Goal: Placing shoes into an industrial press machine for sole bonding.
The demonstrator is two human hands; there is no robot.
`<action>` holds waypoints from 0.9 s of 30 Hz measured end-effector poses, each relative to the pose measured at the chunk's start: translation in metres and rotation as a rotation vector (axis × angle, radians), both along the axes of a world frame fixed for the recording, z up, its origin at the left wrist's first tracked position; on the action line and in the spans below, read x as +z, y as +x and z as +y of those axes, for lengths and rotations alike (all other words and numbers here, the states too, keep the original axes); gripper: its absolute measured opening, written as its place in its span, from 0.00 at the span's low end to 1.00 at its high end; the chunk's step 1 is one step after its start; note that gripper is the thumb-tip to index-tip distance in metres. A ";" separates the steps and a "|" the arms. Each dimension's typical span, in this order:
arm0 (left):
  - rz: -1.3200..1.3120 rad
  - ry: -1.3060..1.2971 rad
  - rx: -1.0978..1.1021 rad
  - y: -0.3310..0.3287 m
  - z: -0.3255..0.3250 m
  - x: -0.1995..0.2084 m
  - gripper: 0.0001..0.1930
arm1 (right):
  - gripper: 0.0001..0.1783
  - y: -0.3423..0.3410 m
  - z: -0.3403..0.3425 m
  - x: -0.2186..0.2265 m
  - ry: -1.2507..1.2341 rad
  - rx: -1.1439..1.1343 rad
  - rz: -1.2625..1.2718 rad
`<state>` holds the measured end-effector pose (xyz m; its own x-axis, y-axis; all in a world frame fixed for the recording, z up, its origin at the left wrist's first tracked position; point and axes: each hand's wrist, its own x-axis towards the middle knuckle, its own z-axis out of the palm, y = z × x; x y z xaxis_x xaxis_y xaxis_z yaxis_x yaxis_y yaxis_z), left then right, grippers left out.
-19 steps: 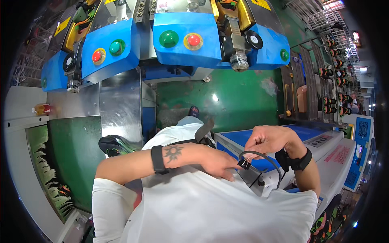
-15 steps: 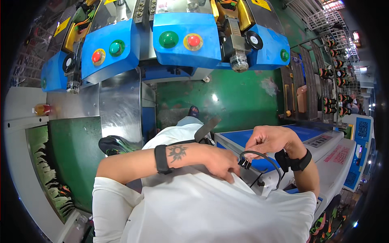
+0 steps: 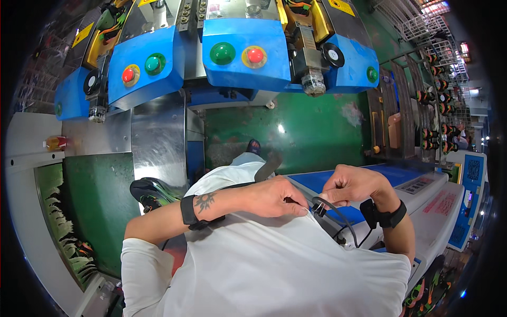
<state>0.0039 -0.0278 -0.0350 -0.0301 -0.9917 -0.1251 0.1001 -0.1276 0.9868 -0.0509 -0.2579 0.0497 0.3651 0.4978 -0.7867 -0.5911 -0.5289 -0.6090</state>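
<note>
My left hand has its fingers pinched on the front of the white shirt and pulls the cloth up into a peak. Just right of those fingertips, my right hand is closed on a small black clip with shiny metal parts. A black cable loops from the clip under the right hand down toward the waist. Black bands circle both wrists. The right fingertips partly cover the clip, so whether its jaws are on cloth is hard to see.
Blue machines with red and green buttons stand ahead. A metal table is on the left, with a shoe near its close end. A blue and white machine adjoins my right arm. Racks of shoes stand far right.
My left hand has shifted slightly left and up and now pinches the shirt, drawing the cloth up beside the clip. The right hand stays nearly in place with the clip.
</note>
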 end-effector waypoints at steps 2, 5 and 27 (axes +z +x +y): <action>0.035 -0.009 0.038 -0.002 0.002 -0.002 0.14 | 0.24 0.001 0.001 0.000 -0.008 0.006 -0.025; 0.069 0.003 0.062 -0.003 0.002 -0.002 0.14 | 0.24 0.000 0.002 0.000 -0.022 0.009 -0.052; 0.087 0.043 0.130 0.000 0.005 -0.001 0.12 | 0.23 -0.008 0.020 0.014 -0.020 0.184 0.182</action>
